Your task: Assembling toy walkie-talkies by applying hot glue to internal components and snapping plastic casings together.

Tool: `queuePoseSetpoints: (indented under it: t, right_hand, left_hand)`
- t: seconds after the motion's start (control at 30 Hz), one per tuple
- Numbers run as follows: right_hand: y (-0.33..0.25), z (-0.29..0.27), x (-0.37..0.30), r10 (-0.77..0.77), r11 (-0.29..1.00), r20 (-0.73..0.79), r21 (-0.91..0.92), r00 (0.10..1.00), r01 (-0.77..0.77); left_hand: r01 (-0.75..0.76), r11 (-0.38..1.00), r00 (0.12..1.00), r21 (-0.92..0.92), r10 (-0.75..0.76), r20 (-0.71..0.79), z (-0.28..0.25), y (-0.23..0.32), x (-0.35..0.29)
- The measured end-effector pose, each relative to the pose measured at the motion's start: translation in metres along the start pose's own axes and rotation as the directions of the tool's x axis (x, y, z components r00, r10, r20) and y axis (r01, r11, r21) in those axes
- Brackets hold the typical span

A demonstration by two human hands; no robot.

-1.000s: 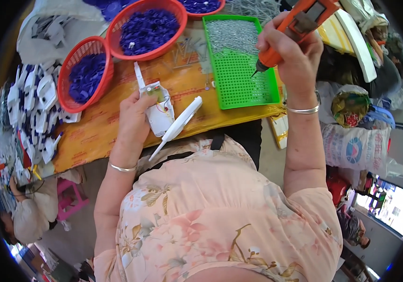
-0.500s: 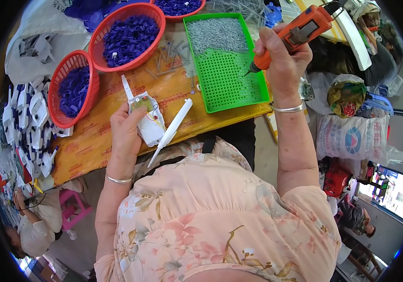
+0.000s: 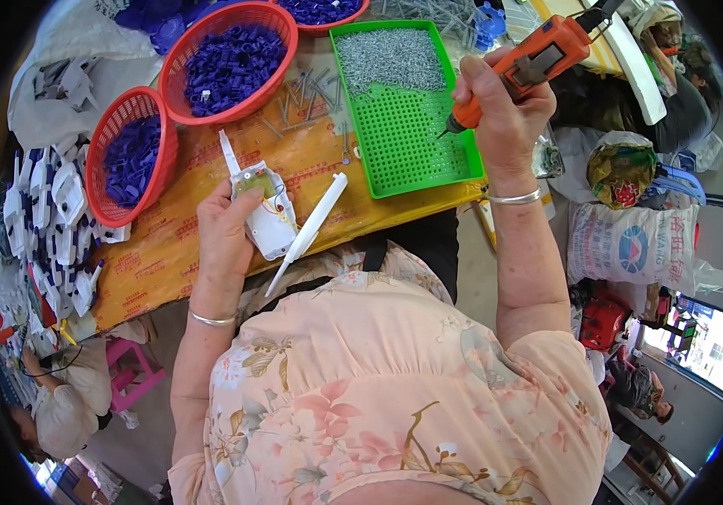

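Observation:
My left hand grips an opened white plastic housing, its thumb pressed on the green circuit board inside. Thin coloured wires run beside the board. A long white casing piece lies against the housing's right side, slanting down to a thin point. In my right hand is an orange electric screwdriver, fingers wrapped round its body. The dark bit points down-left over the green perforated tray. Small silvery screws fill the tray's far part; whether one sits on the bit is too small to tell.
Red baskets of blue plastic parts stand at the far left. White-and-blue housings are heaped at the left edge. Loose clear pieces lie left of the tray. A co-worker sits at lower left; a woven sack stands right.
Both my hands keep nearly the same place and hold. The view has shifted slightly. At the lower left, the co-worker's hand and arm have moved.

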State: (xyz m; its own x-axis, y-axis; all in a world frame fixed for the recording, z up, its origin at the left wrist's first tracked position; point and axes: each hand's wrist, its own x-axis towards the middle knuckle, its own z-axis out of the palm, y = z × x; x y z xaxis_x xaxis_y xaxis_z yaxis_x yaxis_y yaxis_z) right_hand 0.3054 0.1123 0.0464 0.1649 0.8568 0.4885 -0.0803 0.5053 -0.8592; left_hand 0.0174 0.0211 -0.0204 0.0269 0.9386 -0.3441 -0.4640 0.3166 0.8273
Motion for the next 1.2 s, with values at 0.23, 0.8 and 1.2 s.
queuePoseSetpoints:
  t: [0.23,0.8,1.2]
  right_hand:
    - [-0.003,-0.001,-0.004,-0.012,1.000,-0.008,-0.008,1.000,0.012]
    - [-0.046,0.130,-0.030,0.032,0.923,0.362,0.348,0.932,-0.167]
    - [-0.023,0.150,-0.037,0.022,0.980,0.461,0.166,0.887,-0.111]
  left_hand:
    - [0.002,1.000,1.000,-0.013,-0.001,0.017,0.000,0.001,0.000]
    - [-0.035,0.996,0.999,-0.084,0.036,0.011,0.005,-0.006,0.000]
    - [-0.067,0.993,0.997,-0.098,0.070,0.023,0.007,-0.006,0.001]
